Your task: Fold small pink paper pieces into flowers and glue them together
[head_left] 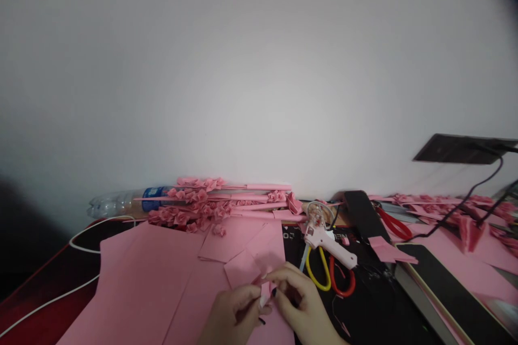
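Note:
Between my two hands is a small folded piece of pink paper (266, 292), pinched at its edges. My left hand (237, 310) grips its left side with thumb and fingers. From the right, my right hand (297, 299) closes on the same piece, its thumb and index finger pressed against it. Under and around the hands lie large pink paper sheets (141, 280) and smaller cut squares (242, 268). Just beyond my right hand rest scissors (324, 275) with one yellow and one red handle, partly beneath a pale pink glue gun (329, 245).
Pink paper flowers on rolled stems (218, 207) lie along the wall beside a plastic bottle (121, 203). A white cable (87, 250) curls at left. At right are a black-topped box (449, 285), more paper flowers (429, 205) and a wall socket (457, 149) with dark cords.

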`<state>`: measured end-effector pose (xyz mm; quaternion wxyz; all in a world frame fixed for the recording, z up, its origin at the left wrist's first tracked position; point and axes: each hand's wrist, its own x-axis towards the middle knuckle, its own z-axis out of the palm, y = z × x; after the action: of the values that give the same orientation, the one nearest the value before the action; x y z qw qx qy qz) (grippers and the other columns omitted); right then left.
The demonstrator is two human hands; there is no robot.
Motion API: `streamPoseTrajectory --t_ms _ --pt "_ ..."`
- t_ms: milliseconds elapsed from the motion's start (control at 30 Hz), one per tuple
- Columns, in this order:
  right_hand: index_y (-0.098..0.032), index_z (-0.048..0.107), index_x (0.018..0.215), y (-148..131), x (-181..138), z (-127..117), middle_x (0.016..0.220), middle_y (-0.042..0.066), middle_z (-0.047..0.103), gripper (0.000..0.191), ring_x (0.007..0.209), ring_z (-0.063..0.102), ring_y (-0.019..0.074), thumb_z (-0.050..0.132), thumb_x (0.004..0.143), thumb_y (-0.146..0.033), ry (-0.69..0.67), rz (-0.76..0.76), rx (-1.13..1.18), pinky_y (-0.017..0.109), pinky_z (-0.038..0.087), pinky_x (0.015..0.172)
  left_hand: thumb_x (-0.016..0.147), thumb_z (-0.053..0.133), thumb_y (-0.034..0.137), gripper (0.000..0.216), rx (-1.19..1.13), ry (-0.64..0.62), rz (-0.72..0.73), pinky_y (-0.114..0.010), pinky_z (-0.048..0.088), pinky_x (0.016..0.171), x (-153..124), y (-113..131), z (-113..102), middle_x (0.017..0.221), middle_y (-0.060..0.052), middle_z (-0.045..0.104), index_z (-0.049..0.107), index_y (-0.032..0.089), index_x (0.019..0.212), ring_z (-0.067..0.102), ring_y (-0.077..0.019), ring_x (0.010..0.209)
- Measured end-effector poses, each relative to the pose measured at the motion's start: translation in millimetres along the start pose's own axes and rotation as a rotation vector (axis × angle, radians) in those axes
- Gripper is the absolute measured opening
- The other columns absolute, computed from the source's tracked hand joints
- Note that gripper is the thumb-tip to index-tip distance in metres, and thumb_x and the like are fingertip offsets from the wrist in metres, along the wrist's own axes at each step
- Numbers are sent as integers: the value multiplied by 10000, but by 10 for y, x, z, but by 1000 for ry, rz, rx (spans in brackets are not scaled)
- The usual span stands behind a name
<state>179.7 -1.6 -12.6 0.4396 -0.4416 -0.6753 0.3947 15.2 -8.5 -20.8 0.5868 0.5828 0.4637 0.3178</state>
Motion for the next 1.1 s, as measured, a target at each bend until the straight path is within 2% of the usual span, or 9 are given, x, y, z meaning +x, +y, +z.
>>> streamPoseTrajectory --t_ms 133,267,400,567,800,967,1100 --pt "-173 672 838 -4 2 -2 730 21 500 203 620 487 122 506 751 -95 0 -11 53 224 363 553 769 537 519 381 -29 22 12 -260 545 673 -1 8 9 740 -51 686 662 159 754 665 -201 768" --pt "-184 684 840 -25 3 -6 802 54 540 183 669 521 141 517 786 -133 -25 3 64 243 397 583 746 553 552 422 -105 28 -51 -287 546 695 2 52 14 785 -59 703 682 161 839 666 -213 796" --pt "-196 685 877 -17 -10 10 831 60 548 210 669 522 139 515 786 -114 -31 -9 -8 236 397 567 707 577 588 466 -178 17 -148 -302 544 712 1 98 18 813 -66 711 684 154 839 670 -229 829" --pt "-194 675 873 1 -25 7 822 46 543 232 614 502 113 516 761 -69 -2 -61 -102 213 390 528 686 595 594 462 -198 31 -154 -299 542 699 3 99 24 794 -62 708 674 150 788 672 -232 822" --pt "-211 620 1026 -100 5 -48 996 86 547 375 885 573 159 455 754 -12 -93 -253 -135 264 478 766 669 627 576 466 -273 62 -206 -283 538 709 16 98 -13 839 -60 712 680 155 863 674 -216 817" --pt "-222 550 1153 -98 -16 -60 1125 94 532 535 1036 544 171 447 696 36 -123 -340 -202 277 457 888 629 639 613 516 -353 79 -247 -290 538 719 47 98 -56 854 -70 719 684 155 861 677 -219 821" --pt "-208 506 1225 -74 -32 -68 1196 99 515 599 1115 510 171 453 682 37 -159 -348 -294 273 423 953 603 653 622 537 -392 74 -246 -292 537 717 62 86 -61 870 -75 720 679 156 868 676 -223 832"
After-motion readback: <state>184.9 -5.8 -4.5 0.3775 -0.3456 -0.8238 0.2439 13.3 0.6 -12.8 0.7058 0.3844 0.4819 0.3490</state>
